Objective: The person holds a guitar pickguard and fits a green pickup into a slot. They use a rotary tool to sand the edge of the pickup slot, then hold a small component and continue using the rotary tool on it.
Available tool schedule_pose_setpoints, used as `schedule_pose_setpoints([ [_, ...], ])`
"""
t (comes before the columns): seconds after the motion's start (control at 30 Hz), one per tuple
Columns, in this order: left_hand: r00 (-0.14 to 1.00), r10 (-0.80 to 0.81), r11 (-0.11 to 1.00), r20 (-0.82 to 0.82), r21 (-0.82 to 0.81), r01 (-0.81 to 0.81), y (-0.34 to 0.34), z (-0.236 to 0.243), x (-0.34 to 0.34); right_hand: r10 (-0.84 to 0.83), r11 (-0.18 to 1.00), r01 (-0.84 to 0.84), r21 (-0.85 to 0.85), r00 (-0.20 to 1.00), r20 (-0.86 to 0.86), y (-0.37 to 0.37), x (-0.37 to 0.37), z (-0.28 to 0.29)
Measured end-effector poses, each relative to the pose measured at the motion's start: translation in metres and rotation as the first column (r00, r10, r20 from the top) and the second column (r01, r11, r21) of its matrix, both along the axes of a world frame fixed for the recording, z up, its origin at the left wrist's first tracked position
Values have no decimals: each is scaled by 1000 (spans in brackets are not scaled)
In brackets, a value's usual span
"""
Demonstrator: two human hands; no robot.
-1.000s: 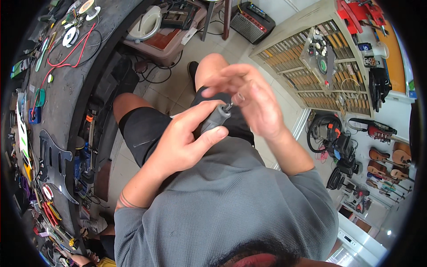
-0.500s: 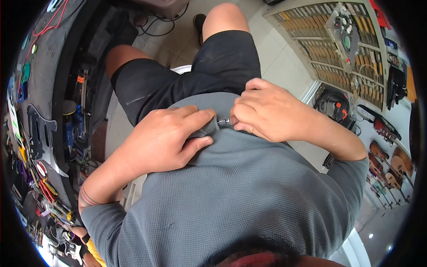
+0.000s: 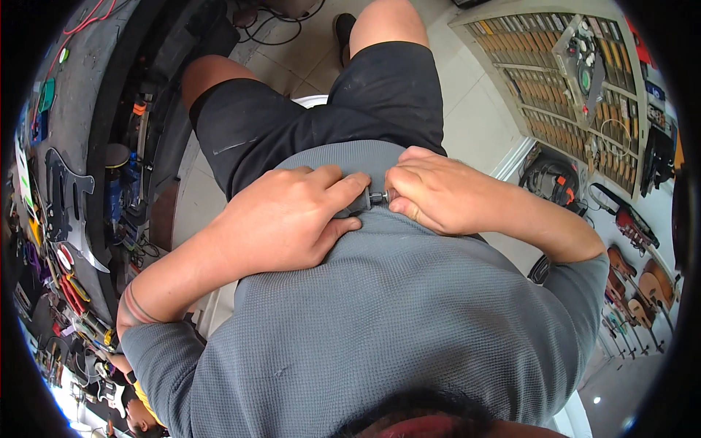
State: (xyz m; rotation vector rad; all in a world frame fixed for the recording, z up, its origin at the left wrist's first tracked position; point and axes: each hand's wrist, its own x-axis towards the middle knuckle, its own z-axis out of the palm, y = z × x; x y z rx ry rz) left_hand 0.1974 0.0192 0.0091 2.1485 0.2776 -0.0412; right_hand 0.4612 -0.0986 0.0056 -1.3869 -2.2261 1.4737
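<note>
In front of my belly, my left hand (image 3: 288, 212) is wrapped round the grey body of what looks like a rotary tool (image 3: 357, 204). Most of the body is hidden under the fingers and palm. A short metal shank (image 3: 378, 198) sticks out of its end toward the right. My right hand (image 3: 445, 188) pinches a small brownish round bit (image 3: 392, 196) at the far end of that shank. The right thumb and curled fingers cover much of the bit. The tool lies nearly level against my grey shirt (image 3: 409, 306).
A dark workbench (image 3: 80, 109) along the left carries a black pickguard (image 3: 67, 193) and many hand tools. At the upper right stands a rack (image 3: 537, 80) of wooden-handled tools. Guitars (image 3: 653, 281) hang at the right. Another person (image 3: 139, 409) is at the lower left.
The view has shifted slightly. Both hands keep their grip on the tool and its bit; the right fingers have turned and curled a little around the bit.
</note>
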Motion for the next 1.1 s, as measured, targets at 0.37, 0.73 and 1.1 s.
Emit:
schedule_pose_setpoints([
  [0.37, 997, 70, 997, 36, -48, -68, 10, 0, 2, -82, 996, 74, -47, 975, -204, 26, 29, 12],
  [0.73, 915, 400, 913, 47, 68, -402, 6, -5, 29, -418, 755, 189, 628, 877, 239, 39, -10, 5],
  [1.1, 827, 538, 550, -160, -677, -489, 15, 19, 46, -515, 402, 445, 800, 832, -205, 69, -14, 12],
])
